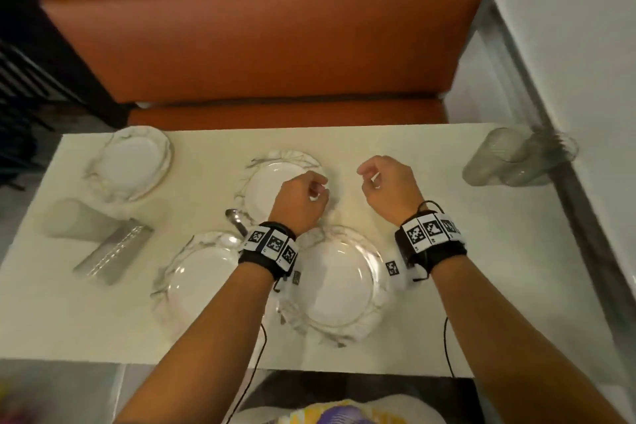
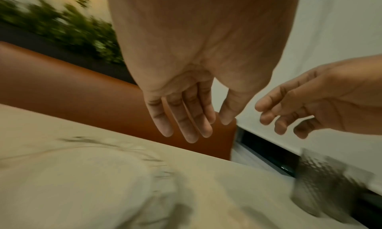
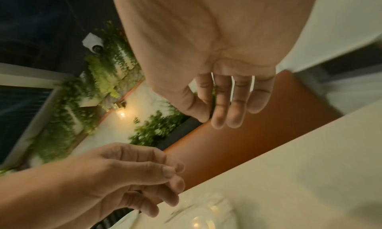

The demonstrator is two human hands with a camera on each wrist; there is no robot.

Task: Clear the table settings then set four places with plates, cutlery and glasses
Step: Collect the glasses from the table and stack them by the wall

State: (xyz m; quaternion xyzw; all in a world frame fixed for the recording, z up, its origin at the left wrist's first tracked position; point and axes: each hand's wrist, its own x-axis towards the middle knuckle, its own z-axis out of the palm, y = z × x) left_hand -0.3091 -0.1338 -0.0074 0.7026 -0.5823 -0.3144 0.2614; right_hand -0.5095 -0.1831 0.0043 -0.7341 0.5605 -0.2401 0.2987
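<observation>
Item: cream rectangular bench [image 1: 430,251], taken from above; landmark for all places is the centre white marble-veined plate [image 1: 272,182].

Plates: four of the same white, grey-veined round pattern; the centre plate; one toward the far left corner from it [image 1: 132,162]; two on the near side of it, the left one [image 1: 196,279] and the right one [image 1: 339,280], close together, partly under the wrists.

Cutlery: one steel spoon [image 1: 235,220] just beside the centre plate's near-left rim, its handle running under the left wristband; no other cutlery can be made out.

Glasses: ribbed clear tumblers [image 1: 516,157] well to the right of the centre plate at the bench's far right edge, blurred, count uncertain; a blurred clear glass with a ribbed piece [image 1: 99,234] to the left of the centre plate.

Hands: left hand [image 1: 303,200] over the centre plate's right rim, fingers [image 2: 186,118] released and hanging nearly straight, holding nothing; right hand [image 1: 389,182] just right of that plate, above bare bench, fingers [image 3: 231,105] likewise released and empty.

Step, as judged: plates bunched at mid-bench rather than at four seats, so the sorting of settings is under way, with both hands between grasps.

Next move, as judged: take the centre plate by its rim with a firm pinch, since glazed ware is slippery; carry it to a seat; then distribute glasses and find further cutlery.
</observation>
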